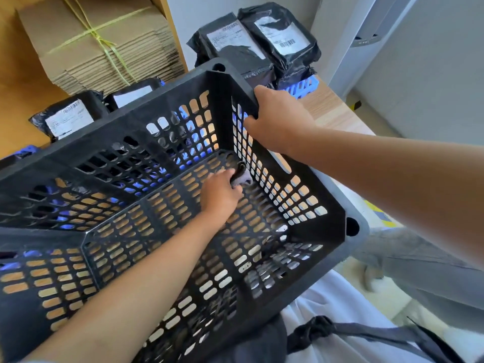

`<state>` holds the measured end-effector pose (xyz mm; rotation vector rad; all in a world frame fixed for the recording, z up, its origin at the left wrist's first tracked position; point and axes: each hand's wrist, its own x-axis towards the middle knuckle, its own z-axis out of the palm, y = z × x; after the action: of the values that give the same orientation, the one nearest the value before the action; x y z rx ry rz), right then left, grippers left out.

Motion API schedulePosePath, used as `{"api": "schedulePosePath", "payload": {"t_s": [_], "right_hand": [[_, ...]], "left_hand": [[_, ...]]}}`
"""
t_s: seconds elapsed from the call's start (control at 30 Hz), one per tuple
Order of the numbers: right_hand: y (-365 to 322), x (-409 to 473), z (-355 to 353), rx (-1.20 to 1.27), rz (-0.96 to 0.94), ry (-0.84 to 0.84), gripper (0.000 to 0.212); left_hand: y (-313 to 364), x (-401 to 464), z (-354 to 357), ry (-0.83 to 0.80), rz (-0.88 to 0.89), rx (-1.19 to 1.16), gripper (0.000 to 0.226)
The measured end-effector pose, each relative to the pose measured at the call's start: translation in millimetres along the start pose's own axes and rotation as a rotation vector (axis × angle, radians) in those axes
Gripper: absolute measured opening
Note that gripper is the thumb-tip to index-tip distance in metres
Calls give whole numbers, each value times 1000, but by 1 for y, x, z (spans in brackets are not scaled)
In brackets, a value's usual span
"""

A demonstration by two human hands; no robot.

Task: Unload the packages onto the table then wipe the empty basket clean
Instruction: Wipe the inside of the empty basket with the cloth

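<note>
The black basket (167, 142) is tipped toward the camera, its far rim gripped by the right hand (277, 121). A grey cloth (242, 176) is pinched in the left hand (220, 195) and pressed into the basket's far corner. Black packages (262, 40) are stacked on the table (327, 111) beyond.

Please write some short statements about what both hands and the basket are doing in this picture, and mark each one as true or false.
1. The black basket has no packages inside. True.
2. The left hand is holding nothing. False: it grips a grey cloth at the basket's floor.
3. The right hand holds the basket's rim. True.
4. The black packages lie on the floor. False: they sit on the wooden table, beyond the basket.
5. Flattened cardboard boxes are tied in a bundle. True.
</note>
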<state>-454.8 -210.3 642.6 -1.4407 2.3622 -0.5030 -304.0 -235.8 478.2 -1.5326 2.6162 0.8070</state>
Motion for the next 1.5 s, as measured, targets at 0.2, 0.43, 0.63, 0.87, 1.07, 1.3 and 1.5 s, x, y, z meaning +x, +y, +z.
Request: {"api": "schedulePosePath", "payload": {"t_s": [0.2,0.43,0.63,0.87,1.07,1.3,1.5], "right_hand": [[0,1,1,1,-7,1,13],[-2,0,0,-23,0,-5,13],[-2,0,0,-52,-14,6,15],[-4,-1,0,-74,-22,12,16],[-3,-2,1,-156,-49,34,18],[-3,-1,3,-216,-59,47,21],[-1,1,4,-217,-62,52,20]], "left_hand": [[1,-5,55,15,223,218,39],[14,-25,50,-47,399,296,27],[22,-78,60,-511,529,125,26],[23,-62,49,-814,284,-76,38],[-6,-39,6,-906,170,-159,15],[-49,31,-36,34,10,111,28],[-41,50,-14,-43,31,359,21]]}}
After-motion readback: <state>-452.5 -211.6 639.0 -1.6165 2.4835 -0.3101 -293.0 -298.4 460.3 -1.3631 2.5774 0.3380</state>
